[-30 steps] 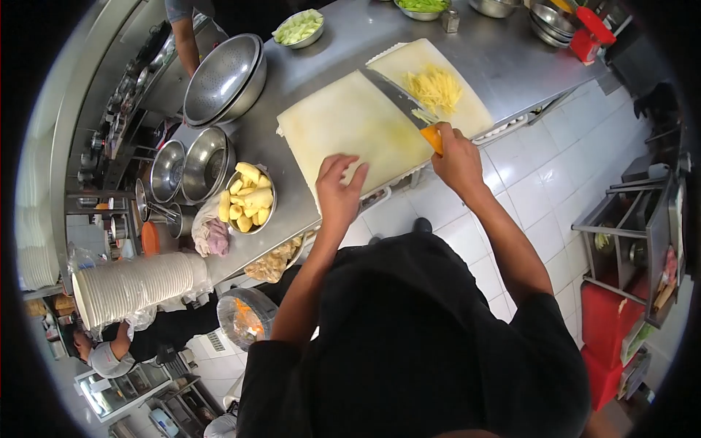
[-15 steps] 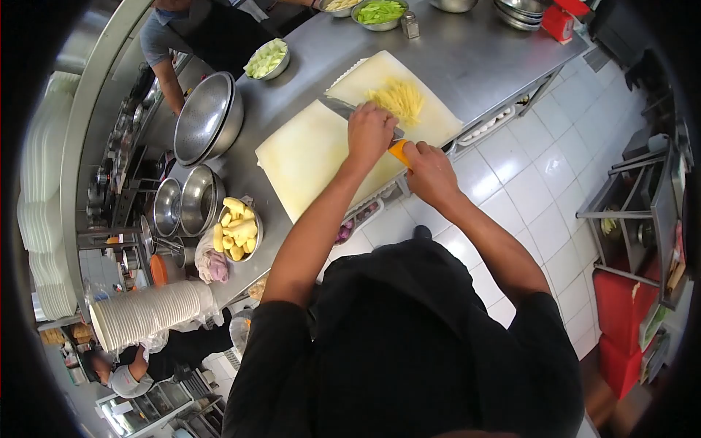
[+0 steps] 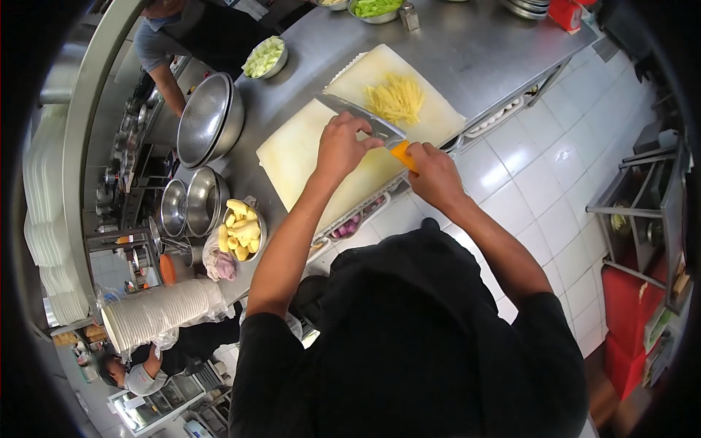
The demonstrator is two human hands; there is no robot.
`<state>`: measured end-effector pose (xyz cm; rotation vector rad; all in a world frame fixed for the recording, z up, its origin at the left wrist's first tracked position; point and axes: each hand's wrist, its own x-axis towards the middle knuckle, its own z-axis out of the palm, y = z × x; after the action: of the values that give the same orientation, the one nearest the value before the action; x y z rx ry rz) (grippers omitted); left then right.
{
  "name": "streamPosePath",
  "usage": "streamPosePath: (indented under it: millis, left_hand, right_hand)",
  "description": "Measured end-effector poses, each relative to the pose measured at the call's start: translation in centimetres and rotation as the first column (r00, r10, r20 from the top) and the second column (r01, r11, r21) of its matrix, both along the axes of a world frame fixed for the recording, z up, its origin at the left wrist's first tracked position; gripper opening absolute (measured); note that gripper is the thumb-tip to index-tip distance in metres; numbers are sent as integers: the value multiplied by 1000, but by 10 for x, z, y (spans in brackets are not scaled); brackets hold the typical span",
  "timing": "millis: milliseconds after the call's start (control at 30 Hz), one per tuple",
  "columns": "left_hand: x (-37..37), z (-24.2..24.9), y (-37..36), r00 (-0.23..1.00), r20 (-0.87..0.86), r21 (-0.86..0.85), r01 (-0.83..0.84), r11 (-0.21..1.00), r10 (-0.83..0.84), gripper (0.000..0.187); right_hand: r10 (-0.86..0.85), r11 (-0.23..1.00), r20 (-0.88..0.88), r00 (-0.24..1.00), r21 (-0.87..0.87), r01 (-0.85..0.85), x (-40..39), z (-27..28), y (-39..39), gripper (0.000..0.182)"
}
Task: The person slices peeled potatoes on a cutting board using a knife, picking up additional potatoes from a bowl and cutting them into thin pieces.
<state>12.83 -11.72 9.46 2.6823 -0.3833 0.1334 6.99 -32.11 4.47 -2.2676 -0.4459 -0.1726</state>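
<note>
A kitchen knife with an orange handle [image 3: 403, 155] is gripped in my right hand [image 3: 436, 175], its blade [image 3: 389, 130] pointing away to the upper left across the cutting boards. My left hand [image 3: 340, 150] is beside the blade, over the near white board [image 3: 288, 146], fingers curved and thumb apart from the index finger. Just past the blade, a pile of thin yellow strips [image 3: 395, 99] lies on the far white board [image 3: 372, 62]. To the left, a metal bowl holds peeled yellow root pieces [image 3: 242, 231].
Large metal bowls [image 3: 210, 120] and a bowl of pale green chunks [image 3: 265, 58] stand on the steel table [image 3: 314, 44]. Stacked white containers [image 3: 164, 314] are at lower left. A person [image 3: 186, 40] stands across the table, another [image 3: 146, 372] at lower left.
My left hand has drawn back left from the knife, exposing more of the blade, and its fingers have spread. My right hand still holds the handle, almost in place. The view has shifted slightly.
</note>
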Motion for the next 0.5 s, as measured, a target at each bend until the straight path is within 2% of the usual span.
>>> streamPosePath:
  millis: [67,167,267,300,400,500]
  left_hand:
    - [4,-4,-3,1000,8,31,25,999,-25,31]
    - [29,-8,-9,988,-107,-35,104,994,-107,29]
    - [55,0,-24,942,-319,-44,94,995,-103,27]
    - [58,8,-31,939,-325,29,131,991,-115,22]
    - [70,0,-42,991,-93,135,112,984,-101,19]
    - [73,-10,-49,963,263,-64,86,994,-66,19]
  right_hand:
    - [2,1000,27,1000,-25,-1,2,2,-5,27]
    - [10,996,78,997,-89,-3,6,-1,-12,27]
    - [5,992,97,995,-122,7,15,-9,-13,28]
    - [2,991,87,996,-130,9,15,-10,-13,27]
    - [-9,994,62,998,-112,16,12,-6,-11,27]
    - [2,997,50,999,-80,2,10,-5,-8,28]
